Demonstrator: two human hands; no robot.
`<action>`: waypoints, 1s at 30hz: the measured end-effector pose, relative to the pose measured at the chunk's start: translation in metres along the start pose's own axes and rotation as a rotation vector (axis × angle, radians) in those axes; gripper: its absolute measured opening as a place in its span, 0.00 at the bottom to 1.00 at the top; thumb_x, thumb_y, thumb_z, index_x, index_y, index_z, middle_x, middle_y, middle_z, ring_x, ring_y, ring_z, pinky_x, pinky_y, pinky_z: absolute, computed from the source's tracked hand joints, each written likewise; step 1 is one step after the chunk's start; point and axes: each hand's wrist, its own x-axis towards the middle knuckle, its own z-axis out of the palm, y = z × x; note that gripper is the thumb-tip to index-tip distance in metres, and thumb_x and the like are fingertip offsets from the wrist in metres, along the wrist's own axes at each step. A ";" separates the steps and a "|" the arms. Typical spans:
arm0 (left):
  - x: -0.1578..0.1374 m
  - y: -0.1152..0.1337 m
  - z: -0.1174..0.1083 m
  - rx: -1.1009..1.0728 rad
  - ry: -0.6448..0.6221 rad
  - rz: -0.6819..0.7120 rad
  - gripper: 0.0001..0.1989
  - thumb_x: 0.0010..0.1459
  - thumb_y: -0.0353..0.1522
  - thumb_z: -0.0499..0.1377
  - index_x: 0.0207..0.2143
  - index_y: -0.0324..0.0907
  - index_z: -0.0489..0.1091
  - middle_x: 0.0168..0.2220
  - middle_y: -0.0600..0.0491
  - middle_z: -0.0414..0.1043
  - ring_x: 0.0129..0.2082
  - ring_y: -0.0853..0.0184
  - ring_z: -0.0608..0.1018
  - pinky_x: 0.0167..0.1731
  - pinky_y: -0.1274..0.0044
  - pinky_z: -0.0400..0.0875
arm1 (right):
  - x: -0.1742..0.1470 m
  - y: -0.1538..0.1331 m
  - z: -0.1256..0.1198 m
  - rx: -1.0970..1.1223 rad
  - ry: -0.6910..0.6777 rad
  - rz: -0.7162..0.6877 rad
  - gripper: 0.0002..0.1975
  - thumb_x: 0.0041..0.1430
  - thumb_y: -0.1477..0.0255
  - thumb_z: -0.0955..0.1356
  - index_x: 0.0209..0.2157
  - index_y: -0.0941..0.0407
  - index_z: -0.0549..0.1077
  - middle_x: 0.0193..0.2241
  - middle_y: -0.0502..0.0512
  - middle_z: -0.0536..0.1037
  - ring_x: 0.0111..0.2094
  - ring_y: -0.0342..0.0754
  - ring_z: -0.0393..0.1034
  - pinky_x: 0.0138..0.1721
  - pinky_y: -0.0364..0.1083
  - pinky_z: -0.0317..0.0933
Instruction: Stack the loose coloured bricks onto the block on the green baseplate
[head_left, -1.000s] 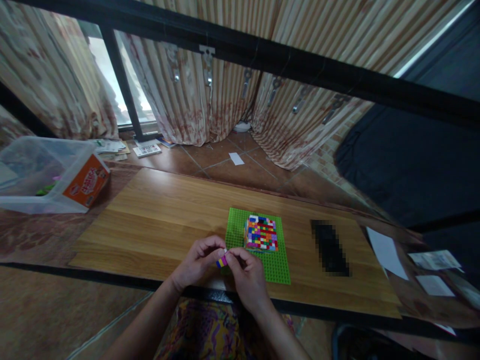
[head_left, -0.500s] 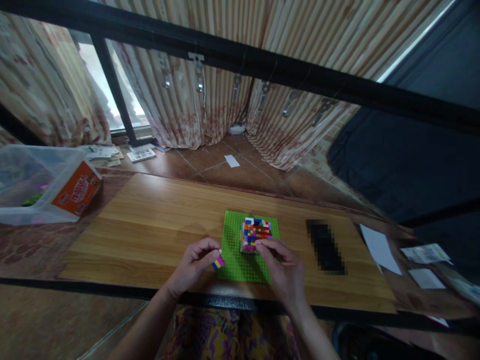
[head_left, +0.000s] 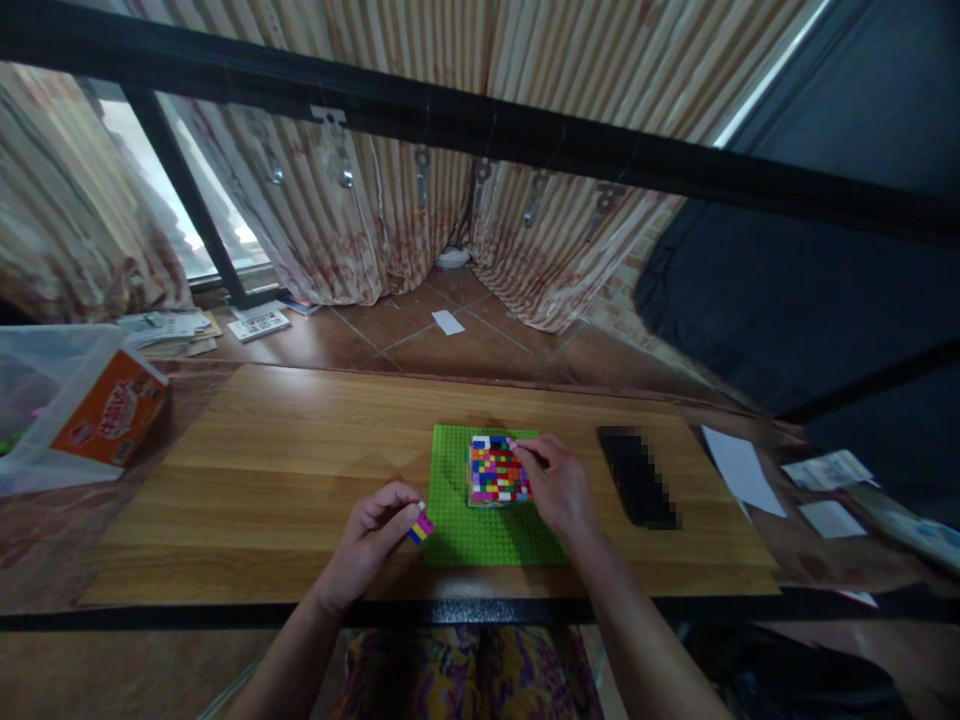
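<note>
A green studded baseplate [head_left: 448, 520] lies on the wooden table. On it stands a block of many-coloured toy bricks [head_left: 495, 470], its top a patchwork of red, blue, white, yellow and pink. Left of the baseplate, my left hand [head_left: 375, 535] pinches a small stack of toy bricks [head_left: 422, 524] in pink, yellow and blue, with a white bit at the fingertips. My right hand [head_left: 559, 490] is over the block's right side, thumb and finger closed on a small pink brick [head_left: 511, 444] at its far right part. Those fingers hide some of the block's right edge.
A black, pixelated flat object [head_left: 637, 478] lies right of the baseplate on the table [head_left: 285, 470]. White paper [head_left: 742, 468] is by the right edge. A clear plastic bin [head_left: 56, 400] with an orange label stands at left. A dark bar [head_left: 450, 120] crosses above.
My right hand has moved from the block's near right part to its far right part. The left hand still holds its brick stack. The whole view has shifted slightly.
</note>
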 end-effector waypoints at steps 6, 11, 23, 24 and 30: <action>0.001 0.000 0.000 -0.002 -0.007 -0.022 0.07 0.54 0.35 0.63 0.30 0.39 0.73 0.26 0.55 0.67 0.28 0.72 0.68 0.29 0.82 0.64 | 0.003 -0.002 -0.001 -0.109 -0.022 -0.059 0.14 0.63 0.65 0.63 0.34 0.54 0.78 0.32 0.55 0.77 0.35 0.49 0.71 0.38 0.48 0.63; 0.001 0.000 0.001 -0.014 0.005 -0.026 0.08 0.54 0.35 0.64 0.30 0.39 0.73 0.25 0.55 0.67 0.27 0.72 0.68 0.28 0.82 0.64 | 0.004 0.001 0.002 -0.183 -0.019 -0.096 0.14 0.63 0.66 0.63 0.35 0.53 0.79 0.33 0.55 0.77 0.36 0.50 0.71 0.40 0.48 0.62; 0.002 0.000 0.001 -0.007 0.012 -0.009 0.06 0.54 0.34 0.64 0.30 0.39 0.73 0.26 0.55 0.68 0.27 0.72 0.68 0.29 0.82 0.64 | 0.006 0.002 -0.005 -0.022 -0.002 0.009 0.11 0.57 0.63 0.67 0.31 0.54 0.79 0.31 0.54 0.78 0.33 0.49 0.71 0.36 0.47 0.63; 0.002 0.000 0.001 -0.003 0.013 -0.008 0.06 0.54 0.34 0.64 0.30 0.39 0.73 0.25 0.55 0.67 0.27 0.72 0.68 0.29 0.82 0.64 | 0.006 0.003 -0.005 0.002 0.013 0.028 0.12 0.57 0.62 0.67 0.32 0.54 0.79 0.31 0.54 0.78 0.34 0.49 0.72 0.37 0.47 0.64; 0.002 0.001 0.001 0.003 0.018 -0.004 0.07 0.54 0.34 0.64 0.30 0.39 0.73 0.26 0.55 0.67 0.27 0.72 0.68 0.28 0.82 0.63 | 0.016 0.005 0.007 0.090 0.053 0.105 0.16 0.59 0.60 0.64 0.36 0.56 0.79 0.37 0.58 0.79 0.39 0.52 0.72 0.41 0.49 0.63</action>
